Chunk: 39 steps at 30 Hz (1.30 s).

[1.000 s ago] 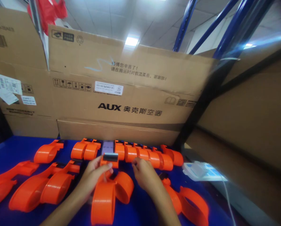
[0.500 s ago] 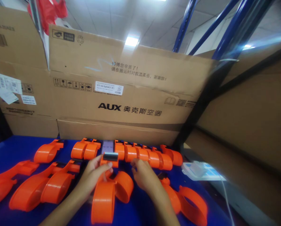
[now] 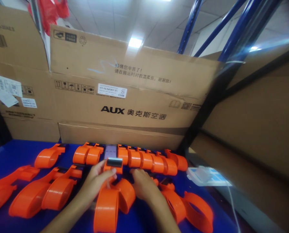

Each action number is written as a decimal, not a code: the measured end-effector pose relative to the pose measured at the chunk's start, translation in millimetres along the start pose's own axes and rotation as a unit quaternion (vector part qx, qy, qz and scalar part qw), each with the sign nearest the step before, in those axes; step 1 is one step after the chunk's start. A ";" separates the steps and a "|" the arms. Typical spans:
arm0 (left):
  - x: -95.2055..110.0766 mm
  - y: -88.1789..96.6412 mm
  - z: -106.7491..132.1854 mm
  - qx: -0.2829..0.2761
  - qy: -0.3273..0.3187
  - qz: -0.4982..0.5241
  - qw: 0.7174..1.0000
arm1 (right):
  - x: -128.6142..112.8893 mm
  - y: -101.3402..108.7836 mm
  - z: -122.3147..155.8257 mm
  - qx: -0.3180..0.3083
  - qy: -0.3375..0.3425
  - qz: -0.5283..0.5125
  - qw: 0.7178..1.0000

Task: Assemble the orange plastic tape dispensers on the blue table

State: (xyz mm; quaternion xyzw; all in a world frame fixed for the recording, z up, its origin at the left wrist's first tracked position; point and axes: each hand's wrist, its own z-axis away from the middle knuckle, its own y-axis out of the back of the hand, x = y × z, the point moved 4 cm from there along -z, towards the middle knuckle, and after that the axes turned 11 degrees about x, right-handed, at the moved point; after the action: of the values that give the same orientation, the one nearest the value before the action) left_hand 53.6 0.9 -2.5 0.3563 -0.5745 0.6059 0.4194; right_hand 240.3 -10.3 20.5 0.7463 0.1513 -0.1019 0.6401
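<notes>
My left hand [image 3: 96, 180] is closed around the head of an orange plastic tape dispenser [image 3: 109, 202] that stands on the blue table [image 3: 16, 152] in front of me; its black-edged top [image 3: 113, 162] sticks up above my fingers. My right hand [image 3: 142, 187] rests curled against the right side of the same dispenser, fingers bent, and what they hold, if anything, is hidden. A row of several more orange dispensers [image 3: 146, 160] lies just beyond both hands, with a small grey-purple screen [image 3: 110, 150] among them.
More orange dispensers lie at the left [image 3: 40, 194] and at the right [image 3: 190, 210]. Large cardboard boxes [image 3: 125, 97] wall off the back of the table. A white and blue power strip [image 3: 207, 176] with a cable lies at the right. Blue rack posts [image 3: 234, 29] rise behind.
My right hand has slid left and closer to the dispenser, now touching its side. The left hand keeps its grip and has barely moved.
</notes>
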 end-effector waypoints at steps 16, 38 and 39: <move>11.1 -5.9 0.5 0.014 -0.031 -0.005 0.999 | -14.9 27.5 -8.3 0.144 0.089 -0.253 0.952; 11.8 1.3 -3.1 0.021 -0.097 -0.067 0.993 | -35.0 13.7 4.8 0.253 0.131 -0.268 0.920; 11.8 1.2 -3.4 0.020 -0.096 -0.065 0.993 | -35.2 14.1 4.9 0.254 0.136 -0.265 0.920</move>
State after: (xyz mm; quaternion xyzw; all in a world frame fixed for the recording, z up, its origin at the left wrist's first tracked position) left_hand 48.0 5.5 7.5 0.4576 -0.5756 0.5516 0.3937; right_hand 212.7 -20.4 44.9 0.8229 0.3985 -0.2000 0.3522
